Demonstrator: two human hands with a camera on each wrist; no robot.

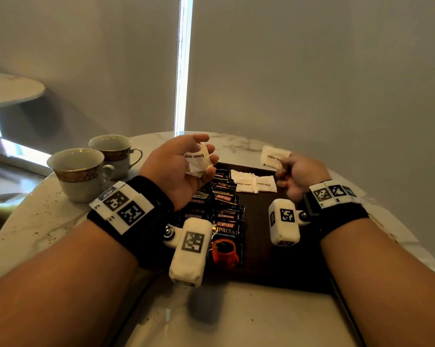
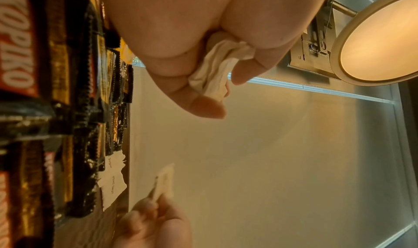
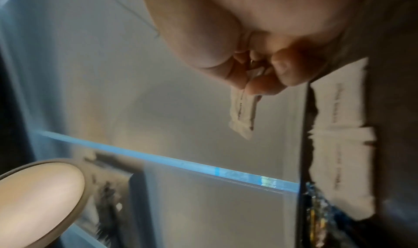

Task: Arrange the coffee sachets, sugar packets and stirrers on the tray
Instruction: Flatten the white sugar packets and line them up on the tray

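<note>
Your left hand has its fingers curled round a bunch of brown sugar packets, and your right hand pinches a single packet by its edge above the far side of the tray. You look to be in the sugar step: two packets already lie side by side beside the overlapping coffee sachets. Next, I judge, lay the pinched one flat next to those two, edges in line.

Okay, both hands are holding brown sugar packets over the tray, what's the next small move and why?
Probably lower the right hand and lay its sugar packet flat on the tray, right of the two sugar packets already lying side by side. That spot is bare dark wood, the coffee sachets fill the left side, and the left hand holds more packets for afterwards.
</note>
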